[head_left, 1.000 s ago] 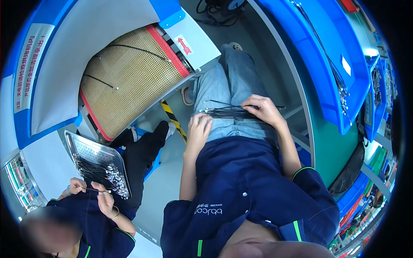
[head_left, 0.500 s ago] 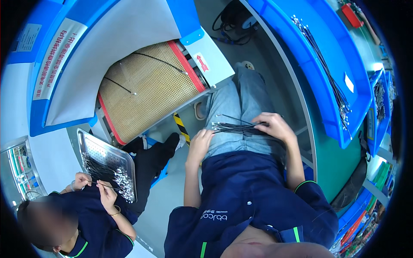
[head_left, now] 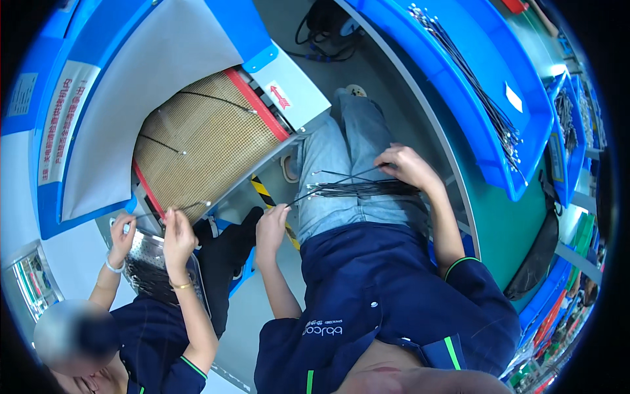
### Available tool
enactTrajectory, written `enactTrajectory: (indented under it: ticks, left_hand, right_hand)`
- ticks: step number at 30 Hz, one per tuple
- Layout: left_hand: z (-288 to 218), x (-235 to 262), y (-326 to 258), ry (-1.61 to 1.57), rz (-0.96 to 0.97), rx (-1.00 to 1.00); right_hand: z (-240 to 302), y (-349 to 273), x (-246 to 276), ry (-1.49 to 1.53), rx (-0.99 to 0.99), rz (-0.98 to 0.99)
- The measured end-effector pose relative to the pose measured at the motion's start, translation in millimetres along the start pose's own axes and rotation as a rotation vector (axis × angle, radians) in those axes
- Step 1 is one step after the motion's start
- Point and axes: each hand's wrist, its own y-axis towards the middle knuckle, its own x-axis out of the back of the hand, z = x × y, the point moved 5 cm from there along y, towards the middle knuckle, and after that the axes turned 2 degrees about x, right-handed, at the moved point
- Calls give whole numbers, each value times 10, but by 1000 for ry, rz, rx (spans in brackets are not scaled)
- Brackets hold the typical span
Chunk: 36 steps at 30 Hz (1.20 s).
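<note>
**Thin wires sorted on the lap beside a mesh conveyor**

At the far left a co-worker's hands (head_left: 151, 230) are raised over a perforated metal tray (head_left: 147, 253) that holds a dark heap of thin wires; a single wire is stretched between their fingers. Above and to the right of them lies the tan mesh belt (head_left: 210, 148) of a conveyor, edged in red, with a few separate wires resting on it.

Next comes the person's left hand (head_left: 272, 226), hanging beside the left thigh. Its fingers are pinched together on the tip of one thin wire (head_left: 308, 194) (the wire runs up and rightward to the bundle).

The bundle of dark wires (head_left: 361, 190) lies across the jeans on the lap, its pale-tipped ends fanned toward the left. The right hand (head_left: 407, 167) rests on the bundle's right end, fingers curled down over it and closed around the strands, holding them against the thigh.

Further right, a curved blue tray (head_left: 485, 151) on the green bench carries more long wires (head_left: 472, 85) laid lengthwise.
</note>
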Motion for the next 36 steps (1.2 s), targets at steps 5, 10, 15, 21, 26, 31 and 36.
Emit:
enactTrajectory:
  ticks: [5, 10, 15, 21, 26, 31, 36]
  left_hand:
    - [-58, -12, -77, -6, 23, 6]
    - [-451, -132, 76, -158, 34, -163]
    - [-913, -133, 114, -20, -77, -295]
    - [-922, 81, 31, -32, -213, -281]
    - [-868, 37, 49, -287, -143, -192]
    - [-832, 20, 41, -512, -139, -141]
    - [-942, 125, 3, -312, -338, -347]
  right_hand:
    - [135, 52, -2, -117, 128, -69]
    - [421, 168, -142, -160, 314, -46]
    - [765, 313, -431, 10, 342, -71]
    - [780, 354, -387, 36, 436, -148]
    - [870, 376, -439, 76, 513, -101]
    - [889, 388, -371, 229, 545, -204]
    - [933, 372, -297, 217, 550, -208]
